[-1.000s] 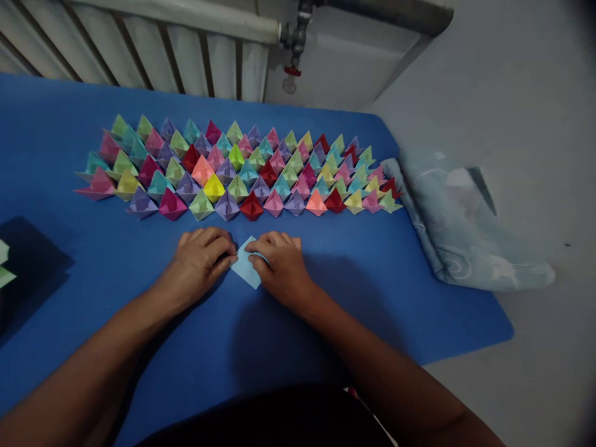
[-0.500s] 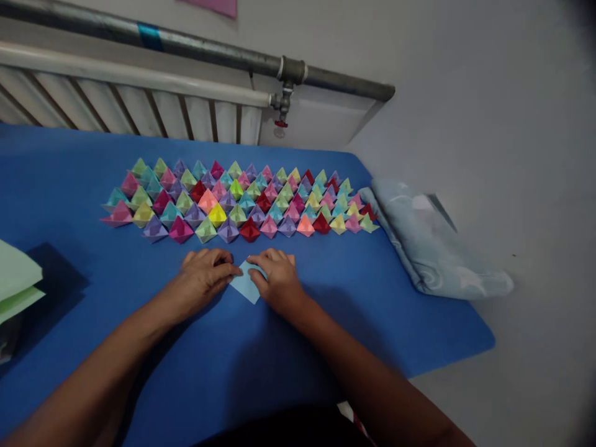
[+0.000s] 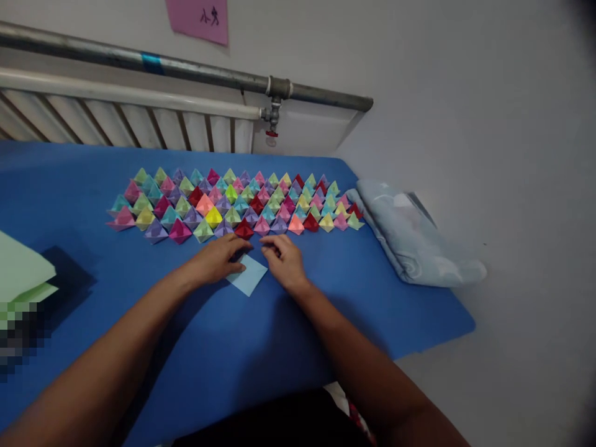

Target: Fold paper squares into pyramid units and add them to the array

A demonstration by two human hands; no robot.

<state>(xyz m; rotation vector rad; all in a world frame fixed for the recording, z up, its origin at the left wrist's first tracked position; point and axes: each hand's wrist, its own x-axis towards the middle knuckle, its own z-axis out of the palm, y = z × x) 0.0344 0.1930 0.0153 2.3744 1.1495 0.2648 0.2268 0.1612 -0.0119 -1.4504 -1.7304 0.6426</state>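
Observation:
A small light-blue square of folded paper (image 3: 250, 277) lies flat on the blue tabletop, turned like a diamond. My left hand (image 3: 216, 257) is at its left side, the thumb resting on the paper and the fingers spread apart from it. To the right, my right hand (image 3: 285, 261) is just off the paper, its fingers loosely bent with a gap between thumb and forefinger and nothing visible in them. Just beyond both hands stand rows of colourful origami boats (image 3: 203, 231), several deep.
A folded grey-blue patterned cloth (image 3: 395, 239) lies at the table's right edge. Light-green paper (image 3: 23, 267) sticks out at the left. Behind the blue table (image 3: 186, 360) are a white radiator (image 3: 139, 127), a metal pipe (image 3: 209, 74) and a valve with a red handle (image 3: 271, 133).
Both hands have drawn away from the paper's middle. The right hand has let go and moved slightly right; the left thumb stays on the paper. The camera view has tilted up a little.

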